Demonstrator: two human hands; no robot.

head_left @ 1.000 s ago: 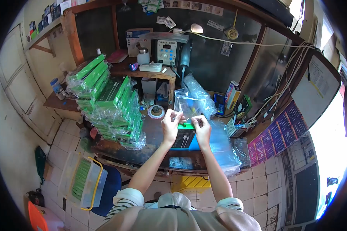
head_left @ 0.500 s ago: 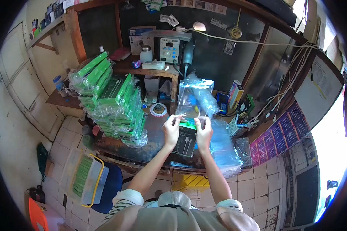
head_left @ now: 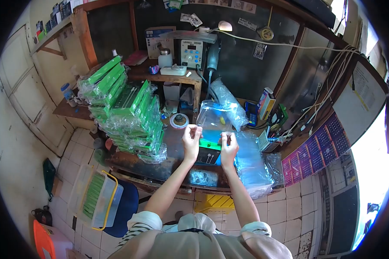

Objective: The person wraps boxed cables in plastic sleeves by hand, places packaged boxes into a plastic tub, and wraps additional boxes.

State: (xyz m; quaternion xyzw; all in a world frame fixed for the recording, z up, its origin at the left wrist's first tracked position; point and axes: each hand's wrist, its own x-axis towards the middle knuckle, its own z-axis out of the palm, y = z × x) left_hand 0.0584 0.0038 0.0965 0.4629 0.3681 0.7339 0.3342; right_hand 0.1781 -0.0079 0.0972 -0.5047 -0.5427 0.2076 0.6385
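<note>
Both hands pinch a clear plastic bag, its upper part standing up away from me above the desk. My left hand is closed on its left edge, and my right hand is closed on its right edge. Between my wrists is a flat black box with a bright green edge, printed with a white cable picture. The box appears to be inside the bag, though its lower end is partly obscured by glare. To the right lies a pile of clear plastic bags.
At the left, several plastic-wrapped green-and-black boxes form a tall stack. A soldering station stands on the raised shelf. A bubble-wrap roll lies behind the bag. A bin with a yellow handle is below left.
The bag has been lowered and its upper end now leans flatter. The box's near end has drawn away from me, tilting up, so its face looks shorter. Both hands keep their pinch.
</note>
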